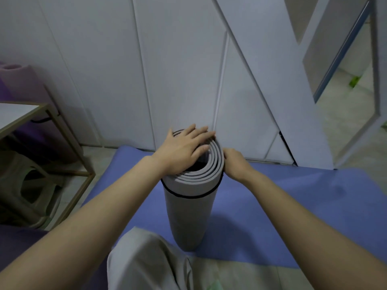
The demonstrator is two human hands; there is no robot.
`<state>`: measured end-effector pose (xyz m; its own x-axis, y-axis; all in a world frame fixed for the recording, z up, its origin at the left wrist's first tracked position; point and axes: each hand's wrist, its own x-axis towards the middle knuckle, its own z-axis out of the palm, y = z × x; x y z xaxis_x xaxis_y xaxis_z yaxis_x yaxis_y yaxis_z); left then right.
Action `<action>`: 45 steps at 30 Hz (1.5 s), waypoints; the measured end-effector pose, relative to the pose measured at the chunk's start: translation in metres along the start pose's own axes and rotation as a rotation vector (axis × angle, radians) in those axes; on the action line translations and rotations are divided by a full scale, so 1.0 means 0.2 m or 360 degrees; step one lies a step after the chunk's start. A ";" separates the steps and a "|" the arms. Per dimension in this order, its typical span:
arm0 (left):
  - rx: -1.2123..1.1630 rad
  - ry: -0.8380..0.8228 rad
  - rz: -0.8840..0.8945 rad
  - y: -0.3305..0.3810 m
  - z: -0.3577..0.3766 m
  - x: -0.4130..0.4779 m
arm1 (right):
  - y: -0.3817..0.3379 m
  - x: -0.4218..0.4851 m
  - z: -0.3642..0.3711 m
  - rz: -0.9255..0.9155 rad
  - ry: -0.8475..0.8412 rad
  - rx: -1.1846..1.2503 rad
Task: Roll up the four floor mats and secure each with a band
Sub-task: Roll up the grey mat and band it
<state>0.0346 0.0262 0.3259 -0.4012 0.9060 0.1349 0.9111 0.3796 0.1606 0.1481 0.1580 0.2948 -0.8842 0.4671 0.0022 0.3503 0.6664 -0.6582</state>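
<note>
Where the view begins at the left, a purple rolled mat stands against the wall behind a light-topped table, with a plastic stool beneath it. Whether a second purple roll stands beside the first cannot be told.

Centre: the grey mat is fully rolled and stands upright on end, its spiral layers visible at the top. One thin black band circles it just below the top rim. The left hand lies flat on the roll's upper end, fingers straight and spread. The right hand touches the right side of the roll near the rim; its fingers are hidden behind the roll, so its grip cannot be told.

The roll rests on a blue mat laid flat, whose far edge runs near the wall's foot. Bare blue surface lies open to the roll's right; a grey trouser leg sits just beside its base.

Count: one grey roll, one band, one flat blue mat, two hands.
</note>
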 end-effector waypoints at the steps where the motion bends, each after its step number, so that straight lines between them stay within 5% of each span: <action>1: 0.0041 -0.0074 0.0039 0.00 0.00 0.00 | 0.00 0.01 0.01 -0.0005 0.0018 -0.0011; 6: 0.0025 -0.0068 0.0058 -0.06 0.02 0.00 | -0.01 0.02 0.02 0.0107 -0.0011 0.0219; 9: -0.0751 0.0453 -0.0020 -0.10 0.02 -0.05 | -0.02 -0.02 0.01 0.0178 -0.0035 0.0578; 12: -0.1271 0.0982 -0.0685 -0.19 0.06 -0.13 | -0.02 -0.04 0.04 0.0186 0.0052 0.0615; 15: -0.1740 0.0639 -0.1345 -0.25 0.12 -0.21 | -0.04 -0.01 0.11 0.0187 0.0132 0.0479; 20: -0.2239 0.0465 -0.1437 -0.27 0.13 -0.34 | -0.08 0.04 0.16 0.0193 0.0245 0.0347; 26: -0.1784 -0.0077 -0.1155 -0.27 0.17 -0.39 | -0.03 0.03 0.15 0.0284 0.0247 0.0453; 33: -0.0941 -0.0319 -0.0890 -0.38 0.31 -0.26 | 0.04 0.02 0.12 0.0393 0.0173 0.0605; 39: -0.0838 -0.0380 -0.0656 -0.41 0.52 -0.31 | 0.07 -0.05 0.13 0.0684 0.0098 0.1068; 45: -0.0972 -0.0276 -0.0544 -0.27 0.38 -0.32 | 0.07 -0.06 0.09 0.0633 0.0047 0.0929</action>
<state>0.0172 -0.0383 0.2346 -0.5877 0.7911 -0.1697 0.5015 0.5208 0.6908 0.1584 0.1518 0.2713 -0.7116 0.6318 -0.3074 0.4151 0.0252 -0.9094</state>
